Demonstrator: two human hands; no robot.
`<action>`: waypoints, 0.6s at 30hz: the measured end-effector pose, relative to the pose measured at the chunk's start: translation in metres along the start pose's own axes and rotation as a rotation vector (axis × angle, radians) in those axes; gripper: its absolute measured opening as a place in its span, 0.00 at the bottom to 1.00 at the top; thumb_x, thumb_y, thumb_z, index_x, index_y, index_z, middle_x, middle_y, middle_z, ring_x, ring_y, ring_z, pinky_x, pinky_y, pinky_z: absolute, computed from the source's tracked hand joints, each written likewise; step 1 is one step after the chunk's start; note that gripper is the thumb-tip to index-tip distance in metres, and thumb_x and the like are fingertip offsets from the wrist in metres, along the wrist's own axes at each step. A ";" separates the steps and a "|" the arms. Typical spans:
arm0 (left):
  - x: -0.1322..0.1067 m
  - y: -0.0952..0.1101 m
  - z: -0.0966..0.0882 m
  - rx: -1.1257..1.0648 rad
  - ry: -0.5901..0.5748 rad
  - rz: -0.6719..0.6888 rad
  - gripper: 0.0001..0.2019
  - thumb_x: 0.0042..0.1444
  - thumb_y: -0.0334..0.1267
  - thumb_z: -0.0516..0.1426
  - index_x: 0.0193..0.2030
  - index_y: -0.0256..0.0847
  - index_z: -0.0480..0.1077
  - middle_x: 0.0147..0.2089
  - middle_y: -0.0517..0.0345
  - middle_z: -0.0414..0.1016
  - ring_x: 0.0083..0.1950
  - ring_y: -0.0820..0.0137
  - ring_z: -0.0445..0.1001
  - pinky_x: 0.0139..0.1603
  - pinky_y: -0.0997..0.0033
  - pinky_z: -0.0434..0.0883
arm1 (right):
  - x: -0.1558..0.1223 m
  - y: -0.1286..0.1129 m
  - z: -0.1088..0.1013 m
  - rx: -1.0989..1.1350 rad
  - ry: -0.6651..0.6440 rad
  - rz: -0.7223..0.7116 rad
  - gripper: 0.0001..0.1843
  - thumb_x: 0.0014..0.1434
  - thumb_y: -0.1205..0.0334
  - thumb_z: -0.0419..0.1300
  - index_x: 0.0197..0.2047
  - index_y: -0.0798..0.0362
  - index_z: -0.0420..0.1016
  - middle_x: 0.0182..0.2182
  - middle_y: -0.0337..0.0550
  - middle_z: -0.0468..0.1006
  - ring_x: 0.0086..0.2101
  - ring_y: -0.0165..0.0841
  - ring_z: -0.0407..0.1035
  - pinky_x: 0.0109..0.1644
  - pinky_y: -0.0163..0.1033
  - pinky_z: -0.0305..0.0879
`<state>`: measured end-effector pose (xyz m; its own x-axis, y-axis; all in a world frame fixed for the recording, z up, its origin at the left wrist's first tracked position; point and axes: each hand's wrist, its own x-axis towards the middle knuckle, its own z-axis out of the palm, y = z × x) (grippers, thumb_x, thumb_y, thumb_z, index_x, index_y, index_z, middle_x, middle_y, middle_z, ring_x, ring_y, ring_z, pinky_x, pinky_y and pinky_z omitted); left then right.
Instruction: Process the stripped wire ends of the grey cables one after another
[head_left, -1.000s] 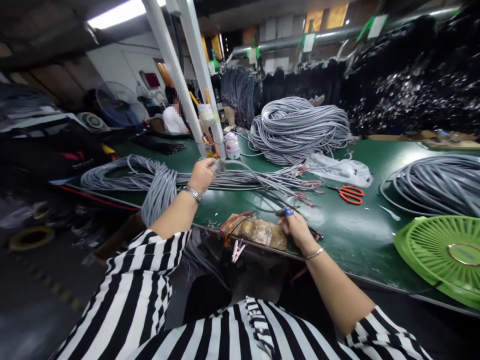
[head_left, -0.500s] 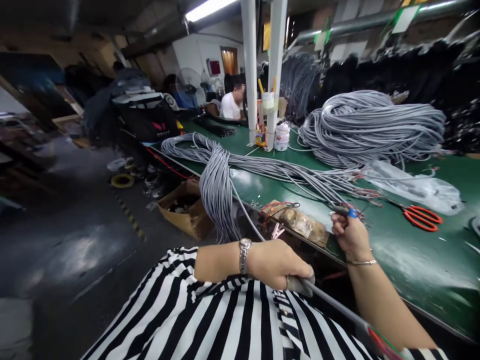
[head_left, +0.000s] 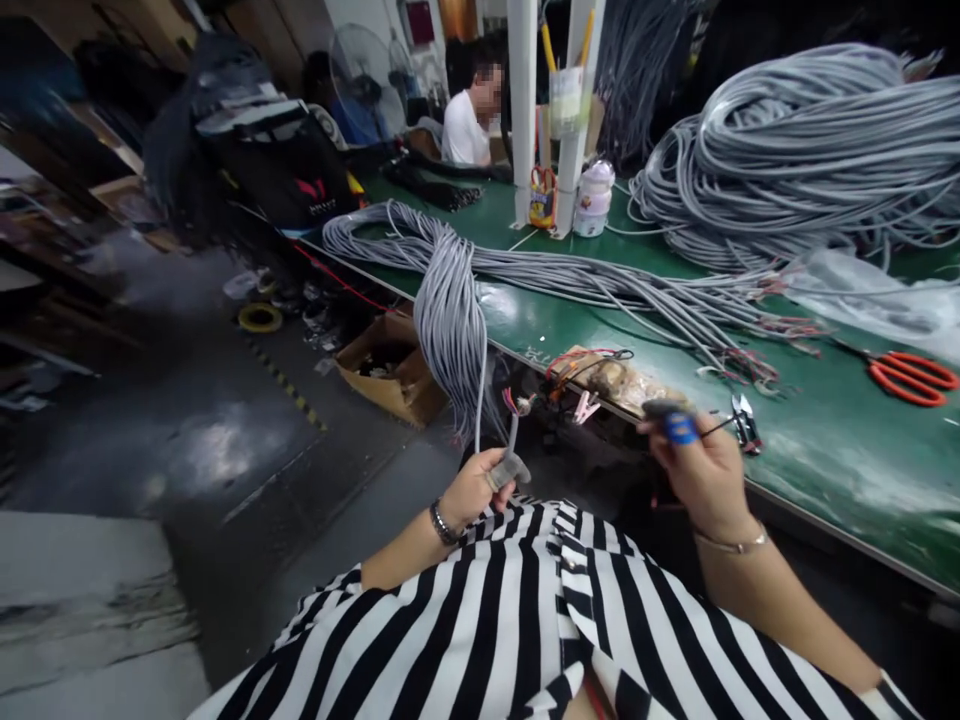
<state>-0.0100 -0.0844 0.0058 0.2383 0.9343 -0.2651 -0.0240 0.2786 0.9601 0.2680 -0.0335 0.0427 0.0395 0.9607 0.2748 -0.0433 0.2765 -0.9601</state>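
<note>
My left hand (head_left: 480, 482), with a grey cover on a fingertip, is closed round a grey cable (head_left: 513, 436) in front of my striped shirt. The cable's stripped end points up, showing pink and pale wires (head_left: 516, 403). Over the table's front edge, my right hand (head_left: 701, 480) is blurred and closed, with a blue band on one finger. Something dark and thin shows at its fingers; I cannot make out what it is. Just beyond that hand, small cutters (head_left: 745, 424) lie on the green table (head_left: 832, 490).
A bundle of grey cables (head_left: 454, 310) hangs over the table edge, above a cardboard box (head_left: 394, 375). Orange-handled scissors (head_left: 911, 378), a plastic bag (head_left: 885, 300), a pink clip (head_left: 585, 407) and a big cable coil (head_left: 817, 150) lie rightward. A person (head_left: 466, 125) sits behind.
My left hand has moved left, and the cable end it holds now points up instead of down to the right. My right hand has come nearer, uncovering the cutters. The view has tilted down.
</note>
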 end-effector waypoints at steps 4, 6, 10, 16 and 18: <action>0.004 -0.001 0.007 0.060 -0.047 0.025 0.25 0.49 0.61 0.61 0.29 0.36 0.67 0.18 0.65 0.64 0.17 0.79 0.62 0.19 0.80 0.62 | -0.021 -0.006 0.046 -0.199 -0.358 0.106 0.17 0.55 0.52 0.67 0.45 0.52 0.76 0.32 0.43 0.79 0.26 0.29 0.67 0.29 0.34 0.64; 0.006 -0.002 0.010 0.104 -0.067 0.051 0.23 0.50 0.57 0.62 0.26 0.36 0.65 0.18 0.64 0.65 0.18 0.79 0.64 0.21 0.80 0.63 | -0.020 -0.003 0.063 -0.188 -0.432 0.156 0.18 0.53 0.52 0.67 0.43 0.52 0.75 0.30 0.41 0.77 0.25 0.29 0.67 0.28 0.33 0.64; 0.009 -0.005 0.011 0.176 -0.108 0.068 0.21 0.50 0.53 0.63 0.23 0.36 0.65 0.18 0.64 0.66 0.18 0.78 0.65 0.22 0.79 0.64 | -0.017 0.006 0.081 -0.007 -0.390 0.190 0.17 0.54 0.51 0.66 0.41 0.53 0.74 0.32 0.42 0.77 0.30 0.30 0.69 0.35 0.35 0.68; 0.012 0.006 0.009 0.049 -0.176 0.041 0.23 0.48 0.57 0.64 0.34 0.36 0.68 0.24 0.61 0.72 0.22 0.76 0.70 0.25 0.78 0.68 | -0.019 0.007 0.086 0.171 -0.294 0.358 0.17 0.48 0.52 0.71 0.35 0.54 0.75 0.29 0.39 0.77 0.27 0.28 0.68 0.35 0.34 0.67; 0.016 0.013 0.012 -0.004 -0.166 0.047 0.24 0.50 0.58 0.62 0.38 0.37 0.68 0.25 0.61 0.72 0.21 0.78 0.69 0.22 0.80 0.66 | -0.018 0.007 0.086 0.238 -0.277 0.407 0.17 0.45 0.53 0.73 0.33 0.54 0.75 0.27 0.38 0.76 0.26 0.27 0.67 0.33 0.33 0.67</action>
<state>0.0051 -0.0689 0.0147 0.3943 0.8966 -0.2015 -0.0430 0.2371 0.9705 0.1813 -0.0464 0.0358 -0.2908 0.9533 -0.0821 -0.2259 -0.1518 -0.9622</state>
